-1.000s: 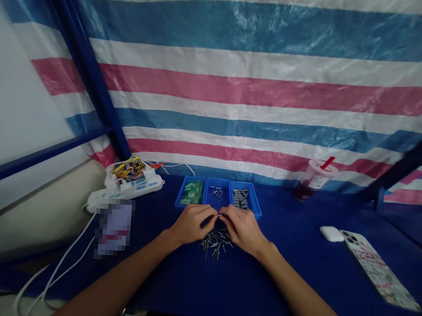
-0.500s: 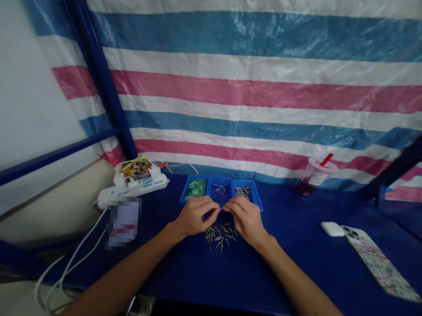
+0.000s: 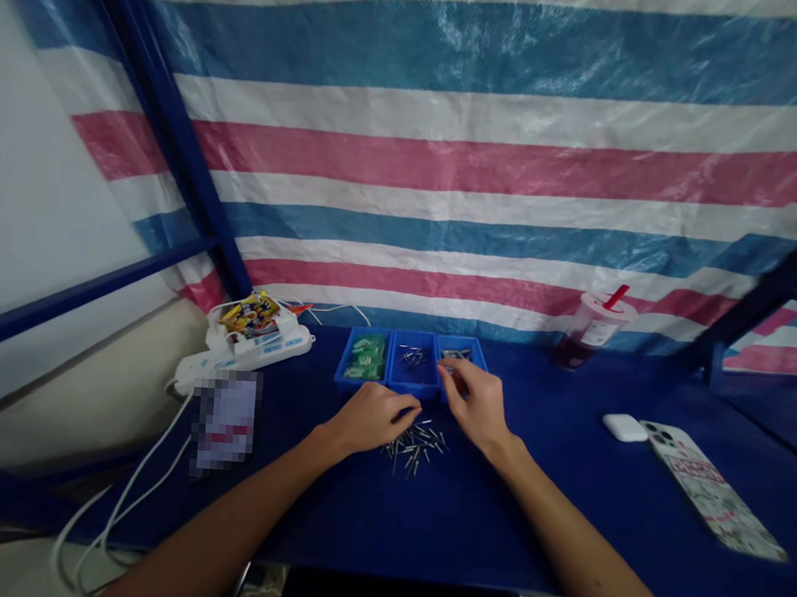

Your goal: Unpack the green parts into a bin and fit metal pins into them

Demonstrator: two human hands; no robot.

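Observation:
My left hand (image 3: pixel 379 416) hovers at the upper left of a loose pile of thin metal pins (image 3: pixel 416 446), which look like blind rivets. Thumb and forefinger are closed at the pile's edge; what lies between them, if anything, is too small to see. My right hand (image 3: pixel 479 401) is at the front of the right blue bin (image 3: pixel 480 356), fingertips pinched beside the middle blue bin (image 3: pixel 412 388). Nothing can be made out in this pinch. A few metal pins lie in the middle bin. Green pieces (image 3: pixel 368 355) fill the left bin; grey metal parts show in the right one, partly covered.
On the blue table (image 3: pixel 371 526), a white power strip (image 3: pixel 277 356) with snack packets and cables stands at left, near a blurred packet (image 3: pixel 227 419). A cup with a red straw (image 3: pixel 589 333), a white earbud case (image 3: pixel 625 428) and a phone (image 3: pixel 714 489) are at right.
My hands have come apart from the thin piece they both held. The left moved down to the pile, the right up to the bins. The view has shifted slightly.

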